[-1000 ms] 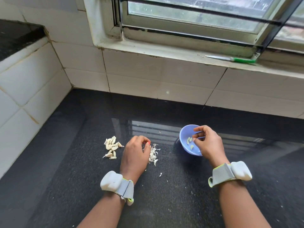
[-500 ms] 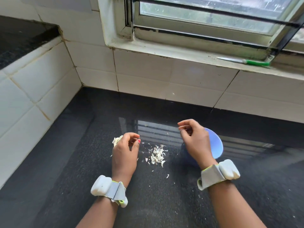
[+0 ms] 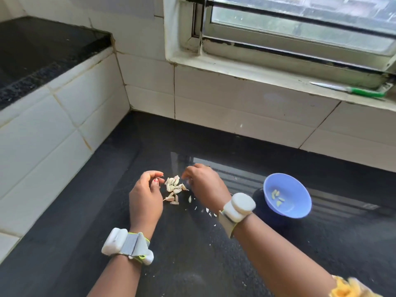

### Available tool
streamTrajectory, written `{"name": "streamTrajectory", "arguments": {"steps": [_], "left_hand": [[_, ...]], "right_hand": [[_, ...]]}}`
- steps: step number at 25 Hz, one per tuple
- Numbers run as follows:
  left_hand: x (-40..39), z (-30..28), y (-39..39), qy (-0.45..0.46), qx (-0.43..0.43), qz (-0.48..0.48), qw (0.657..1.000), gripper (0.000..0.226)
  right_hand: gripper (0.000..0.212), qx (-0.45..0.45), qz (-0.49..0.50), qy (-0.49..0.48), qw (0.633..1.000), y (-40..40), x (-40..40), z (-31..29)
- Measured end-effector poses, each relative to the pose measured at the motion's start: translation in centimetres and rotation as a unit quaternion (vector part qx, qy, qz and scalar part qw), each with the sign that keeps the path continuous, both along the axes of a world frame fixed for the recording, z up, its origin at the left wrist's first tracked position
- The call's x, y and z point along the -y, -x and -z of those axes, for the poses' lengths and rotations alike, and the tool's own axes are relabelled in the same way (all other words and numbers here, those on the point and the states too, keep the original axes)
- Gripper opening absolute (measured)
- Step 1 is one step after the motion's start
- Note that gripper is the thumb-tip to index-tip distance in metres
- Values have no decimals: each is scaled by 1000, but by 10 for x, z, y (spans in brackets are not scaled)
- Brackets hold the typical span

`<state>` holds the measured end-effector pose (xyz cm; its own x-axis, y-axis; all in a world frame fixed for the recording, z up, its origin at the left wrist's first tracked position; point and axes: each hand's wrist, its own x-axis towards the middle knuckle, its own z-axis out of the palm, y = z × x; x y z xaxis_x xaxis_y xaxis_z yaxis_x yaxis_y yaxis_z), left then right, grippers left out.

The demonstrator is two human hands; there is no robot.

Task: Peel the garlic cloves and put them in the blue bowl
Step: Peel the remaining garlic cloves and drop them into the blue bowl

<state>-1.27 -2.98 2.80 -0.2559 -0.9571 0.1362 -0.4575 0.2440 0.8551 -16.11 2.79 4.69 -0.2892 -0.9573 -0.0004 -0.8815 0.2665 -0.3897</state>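
Black stone counter (image 3: 192, 243), seen from above. Small heap of unpeeled garlic cloves (image 3: 174, 188) lying on it, right between the two hands.

Left hand (image 3: 145, 200) just left of the heap, fingers curled inward, fingertips close to the nearest cloves; cannot tell whether anything is pinched between thumb and fingers. Right hand (image 3: 205, 186) just right of the heap, reached across from the bowl side, fingers bent down toward the cloves at the heap's right edge; cannot tell whether touching or gripping one, fingertips blurred and partly hidden.

Blue bowl (image 3: 296, 207) well to the right of the heap, beyond the right wrist, tilted toward the camera, with a few peeled cloves (image 3: 277, 197) inside. Scattered bits of white peel (image 3: 206, 210) on the counter below the right hand, partly hidden by the wrist.

White-and-grey band on each wrist: left (image 3: 128, 246), right (image 3: 237, 206). Behind, white tiled wall (image 3: 235, 108), and a green-handled knife (image 3: 351, 91) lying on the window ledge.
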Motion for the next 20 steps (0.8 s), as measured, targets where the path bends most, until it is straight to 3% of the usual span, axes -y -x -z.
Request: {"name": "streamTrajectory", "arguments": {"steps": [8, 14, 17, 20], "left_hand": [[-3, 0, 1, 1, 0, 17, 1000, 22], [-17, -7, 14, -23, -17, 60, 998, 15], [-35, -10, 30, -194, -118, 120, 966, 11], [-51, -14, 40, -374, -236, 122, 889, 10]], "right_hand": [[28, 0, -15, 13, 1000, -14, 1, 22], [15, 175, 124, 112, 970, -3, -27, 13], [13, 320, 179, 152, 918, 2, -50, 5], [7, 305, 211, 175, 912, 3, -72, 3]]}}
